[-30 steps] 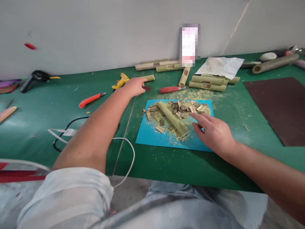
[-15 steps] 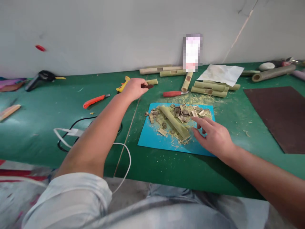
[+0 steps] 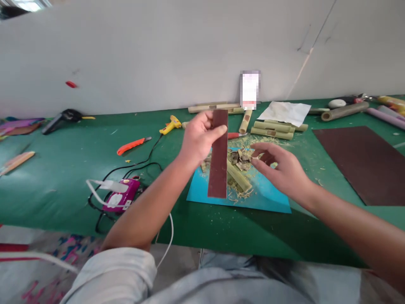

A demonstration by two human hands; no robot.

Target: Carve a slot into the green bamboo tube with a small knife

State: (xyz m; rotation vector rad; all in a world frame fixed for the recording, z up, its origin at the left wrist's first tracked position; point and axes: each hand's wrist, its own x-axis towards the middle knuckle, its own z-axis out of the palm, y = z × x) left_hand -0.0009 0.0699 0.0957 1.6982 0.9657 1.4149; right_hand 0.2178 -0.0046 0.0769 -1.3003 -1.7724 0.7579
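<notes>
My left hand (image 3: 202, 137) grips a dark brown strip (image 3: 218, 169) near its upper end, thumb in front, and the strip hangs upright over the blue sheet (image 3: 272, 198). Partly hidden behind it, a split green bamboo piece (image 3: 238, 177) lies on the sheet among shavings and dark chips (image 3: 242, 159). To the right, my right hand (image 3: 280, 166) hovers at the sheet's edge with fingers apart and curved, holding nothing. A red-handled knife (image 3: 233, 135) lies just beyond the sheet, partly covered by the strip.
Cut bamboo tubes (image 3: 272, 130), a white paper (image 3: 284, 113) and a blurred phone (image 3: 249, 88) are at the back. Leftward lie a yellow glue gun (image 3: 171, 125), an orange cutter (image 3: 131, 146) and a purple power box (image 3: 125, 195) with cables. A brown sheet (image 3: 360, 162) is rightward.
My left hand has come nearer and to the right, and the strip now hangs upright in full view. My right hand has stayed near the sheet. The view has shifted, showing the purple box.
</notes>
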